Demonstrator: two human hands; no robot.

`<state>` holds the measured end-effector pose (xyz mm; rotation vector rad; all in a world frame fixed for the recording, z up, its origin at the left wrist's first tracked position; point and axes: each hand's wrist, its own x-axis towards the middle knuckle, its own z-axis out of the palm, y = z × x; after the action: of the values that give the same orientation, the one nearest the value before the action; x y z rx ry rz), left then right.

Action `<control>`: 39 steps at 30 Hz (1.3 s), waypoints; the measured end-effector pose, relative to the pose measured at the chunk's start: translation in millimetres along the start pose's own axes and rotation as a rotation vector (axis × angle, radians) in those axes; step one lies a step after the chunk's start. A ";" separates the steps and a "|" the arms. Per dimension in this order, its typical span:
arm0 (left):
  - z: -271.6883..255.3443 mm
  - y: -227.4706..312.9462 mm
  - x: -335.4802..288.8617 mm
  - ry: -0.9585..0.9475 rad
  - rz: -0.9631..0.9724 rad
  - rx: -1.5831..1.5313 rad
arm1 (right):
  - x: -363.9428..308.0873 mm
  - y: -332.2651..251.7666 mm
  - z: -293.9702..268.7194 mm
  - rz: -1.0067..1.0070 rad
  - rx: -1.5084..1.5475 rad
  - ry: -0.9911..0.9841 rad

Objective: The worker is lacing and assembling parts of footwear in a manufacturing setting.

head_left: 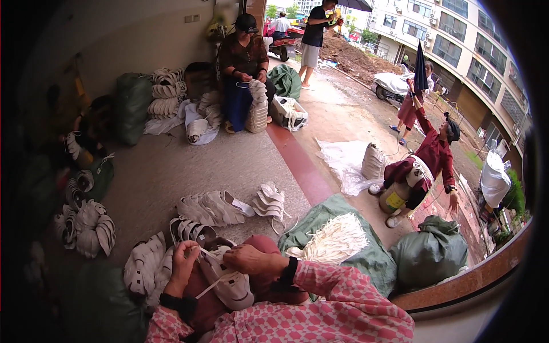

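A white shoe upper (234, 290) rests across my lap, its rounded toe toward me. My left hand (182, 264) is closed at its far left edge, thumb and fingertips pinching a white shoelace (201, 250). Over the upper's right side my right hand (251, 259) is closed on it, with the fingertips partly hidden. A loose lace end hangs across the upper's left side. Close beyond my hands sits a dark-lined upper (192, 230). Stacked white uppers (144, 264) lie just left of my left hand.
White laces (337, 240) lie piled on a green sack (372, 257) to my right, beside a full green bag (430, 254). Rows of uppers (211, 207) lie on the floor ahead. One person (246, 74) sits working beyond; another (429, 154) sits right with arms spread, near an umbrella.
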<state>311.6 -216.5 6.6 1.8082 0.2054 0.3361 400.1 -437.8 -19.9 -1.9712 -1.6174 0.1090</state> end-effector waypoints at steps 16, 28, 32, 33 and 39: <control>33.2 21.7 -53.6 -0.401 0.662 0.802 | 8.8 -8.7 -21.9 -0.045 -0.060 -0.022; 21.7 14.1 -43.8 -0.363 0.674 0.830 | 13.4 9.2 9.1 -0.014 0.082 0.065; 22.0 14.6 -21.7 -0.389 0.685 0.767 | 13.6 8.7 12.2 0.260 0.204 0.150; 21.5 12.5 -19.1 -0.394 0.688 0.755 | 14.3 8.2 12.5 0.277 0.203 0.168; 12.4 -9.6 -24.0 -0.459 0.591 0.708 | 14.5 15.6 12.1 0.430 0.582 0.055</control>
<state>293.5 -232.9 -8.5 2.5746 -0.6203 0.2600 412.5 -421.3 -33.3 -1.7903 -0.9519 0.6122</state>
